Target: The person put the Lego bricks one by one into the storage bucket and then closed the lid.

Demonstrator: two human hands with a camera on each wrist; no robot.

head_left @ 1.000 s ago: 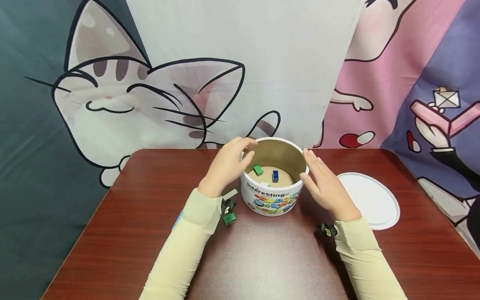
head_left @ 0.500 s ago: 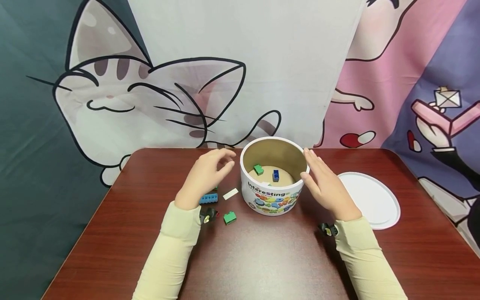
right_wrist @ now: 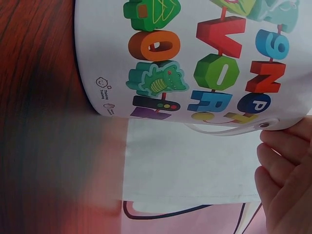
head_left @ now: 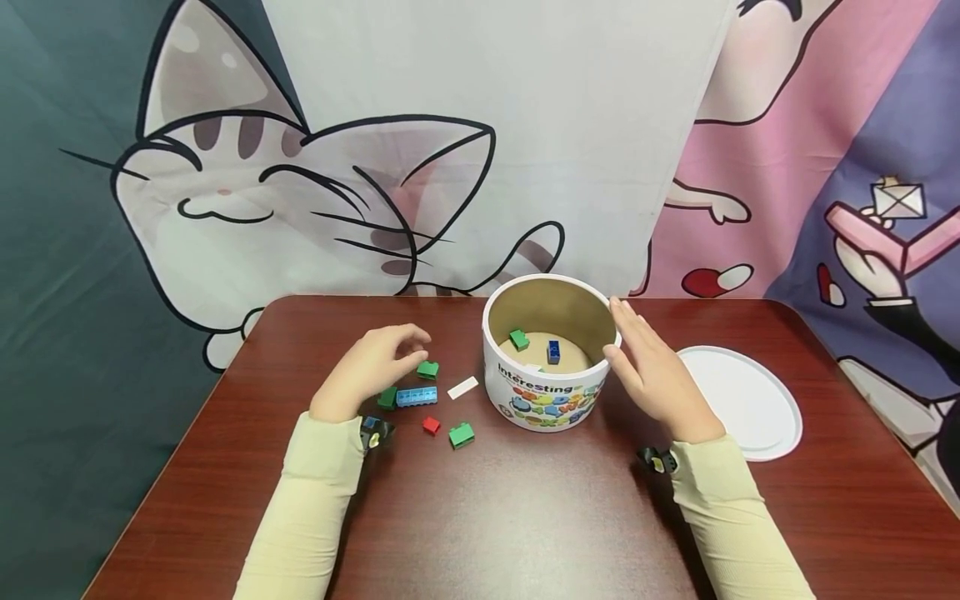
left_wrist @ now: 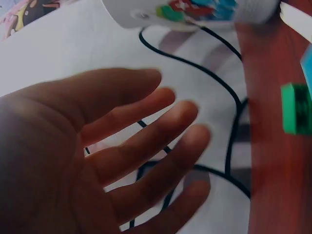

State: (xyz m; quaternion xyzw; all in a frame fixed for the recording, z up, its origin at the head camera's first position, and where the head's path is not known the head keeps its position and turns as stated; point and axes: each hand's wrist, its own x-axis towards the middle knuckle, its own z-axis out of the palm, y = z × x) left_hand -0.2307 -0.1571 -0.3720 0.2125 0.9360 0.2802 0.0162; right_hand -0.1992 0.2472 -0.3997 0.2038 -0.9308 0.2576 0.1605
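Note:
My left hand hovers over the left of the table with its fingers loosely bent and nothing between them, as the left wrist view also shows. Closest to it lie a green brick, a light blue brick and another green brick. With straight fingers, my right hand touches the right side of a white printed bucket near its rim and handle. Inside the bucket sit a green brick, a dark blue brick and a partly hidden white piece.
A white flat piece, a red brick and a green brick lie left of the bucket. To the right, a round white lid rests on the brown table. Printed cloth hangs behind the table's far edge.
My left hand has moved left and down from the bucket's rim, leaving the loose bricks in view. My right hand stays at the bucket, which has not visibly moved on the table.

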